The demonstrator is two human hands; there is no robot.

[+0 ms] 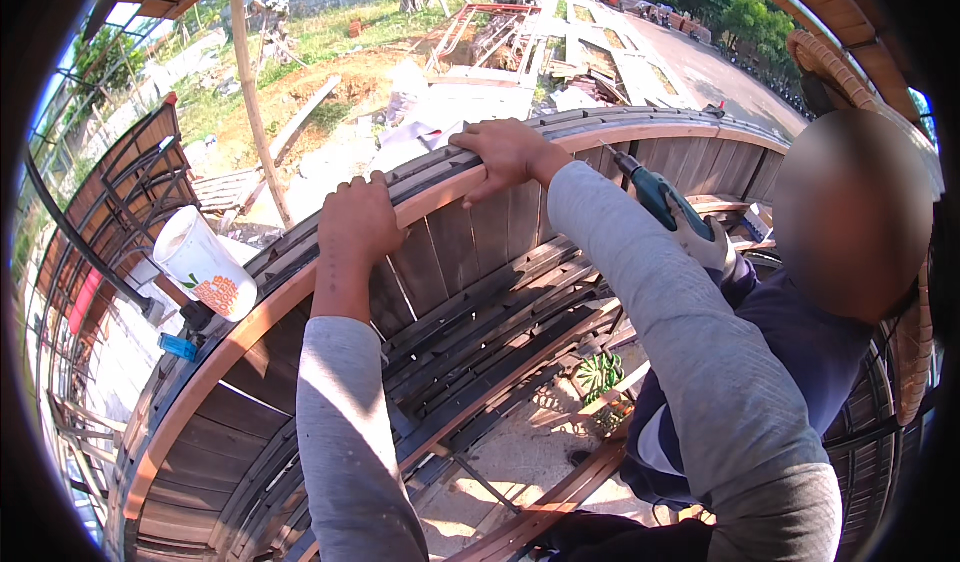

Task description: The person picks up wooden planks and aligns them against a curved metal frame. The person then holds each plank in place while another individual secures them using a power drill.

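A curved wooden rail [437, 198] with dark metal strips along its outer edge tops a slatted plank wall [475, 230]. My left hand [360, 220] is closed over this rail, its fingers curled across the top toward the far side. Further along to the right, my right hand [508, 154] grips the same rail, with the thumb hanging down the near face. Just beyond my right hand, a co-worker's gloved hand [703, 244] holds a green power drill [655, 194], its bit pointing at the rail.
A white plastic cup [205, 267] with orange fruit print stands tilted in view on the rail at left, near a small blue object [178, 346]. Dark slatted benches [500, 307] curve below. The co-worker [800, 302] stands close at right. A wooden post [255, 92] rises beyond the rail.
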